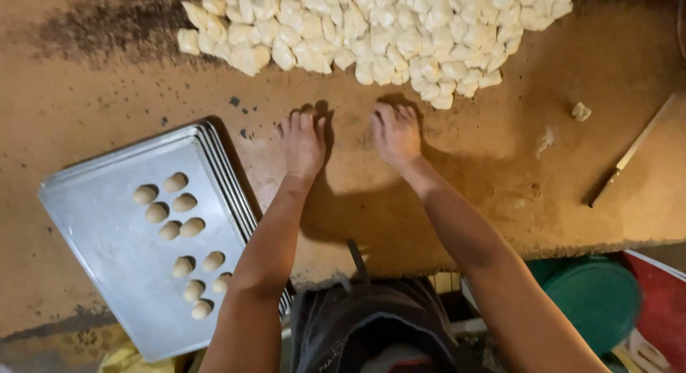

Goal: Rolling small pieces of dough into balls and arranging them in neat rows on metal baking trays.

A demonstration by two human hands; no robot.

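Note:
My left hand (302, 141) and my right hand (395, 133) press palm-down on the brown wooden table (457, 194), side by side, fingers pointing away from me. Whatever lies under each palm is hidden, so I cannot tell if dough is beneath them. Just beyond the fingertips spreads a large heap of cut pale dough pieces (371, 30). To my left lies a stack of metal baking trays (107, 237); the top one holds several shaped dough balls (182, 230) in two rows.
A knife (632, 151) with a dark handle lies at the right of the table. One stray dough scrap (581, 111) sits near it. Below the table edge at right are a green round lid (597, 298) and a red container (664, 301).

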